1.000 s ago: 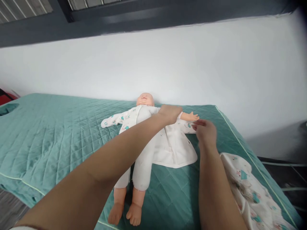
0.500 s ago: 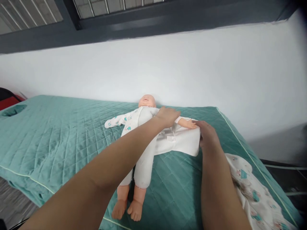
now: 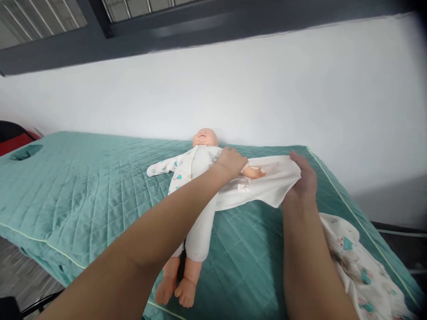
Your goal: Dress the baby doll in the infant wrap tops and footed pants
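Note:
A baby doll [image 3: 200, 249] lies on its back on the green quilted bed, in white leggings and a white undershirt. A printed baby shirt [image 3: 182, 177] covers its arm on the left of the view. The shirt's other half spreads out to the right under the doll's free arm [image 3: 255, 172], white inner side up, with a label showing. My left hand [image 3: 232, 161] is closed around that arm above the doll's hand. My right hand [image 3: 303, 178] grips the far edge of the shirt and holds it stretched, slightly raised. My left fingertips are partly hidden.
A crumpled white printed cloth [image 3: 362, 266] lies at the bed's right front. The quilted bed cover [image 3: 83, 186] reaches the white wall [image 3: 283, 93] behind. A dark window frame [image 3: 200, 29] runs above. Something red and black [image 3: 15, 138] stands at the far left.
My right hand has moved right and slightly up, pulling the shirt's edge out taut. My left hand stays on the doll's arm, which has shifted slightly left.

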